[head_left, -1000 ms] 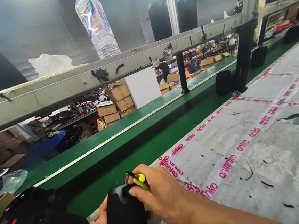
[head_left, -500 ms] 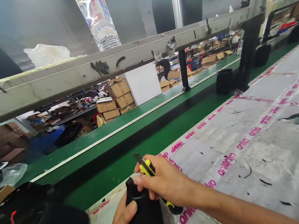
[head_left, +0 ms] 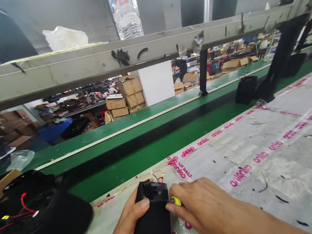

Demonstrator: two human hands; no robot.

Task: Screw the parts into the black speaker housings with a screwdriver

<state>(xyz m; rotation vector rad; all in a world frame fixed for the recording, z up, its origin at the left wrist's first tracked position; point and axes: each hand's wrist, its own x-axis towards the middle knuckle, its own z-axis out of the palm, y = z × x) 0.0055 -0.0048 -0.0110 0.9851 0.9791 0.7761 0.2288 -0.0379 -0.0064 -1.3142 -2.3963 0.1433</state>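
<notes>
My left hand (head_left: 128,219) grips the left side of a black piece (head_left: 154,224), its thumb on the front near the top. An opening shows at the upper end of this piece, and thin red wires (head_left: 159,178) stick out behind it. My right hand (head_left: 204,203) is closed around a yellow-and-black utility knife (head_left: 176,201), mostly hidden by the fingers. The knife's front end points left, against the right edge of the black piece just below the opening. Whether the blade is cutting in, I cannot tell.
Black curved parts (head_left: 69,215) with red wires lie at the left. A green conveyor belt (head_left: 138,162) runs behind the plastic-covered table (head_left: 290,156), which bears dark scraps. Above is a grey shelf beam (head_left: 86,65) with a plastic bottle (head_left: 128,19). Cardboard boxes (head_left: 131,90) stand beyond.
My right hand has turned over and moved to the piece's right edge, bringing the knife down from an upward-pointing hold. The opening and wires now show. The view has shifted left.
</notes>
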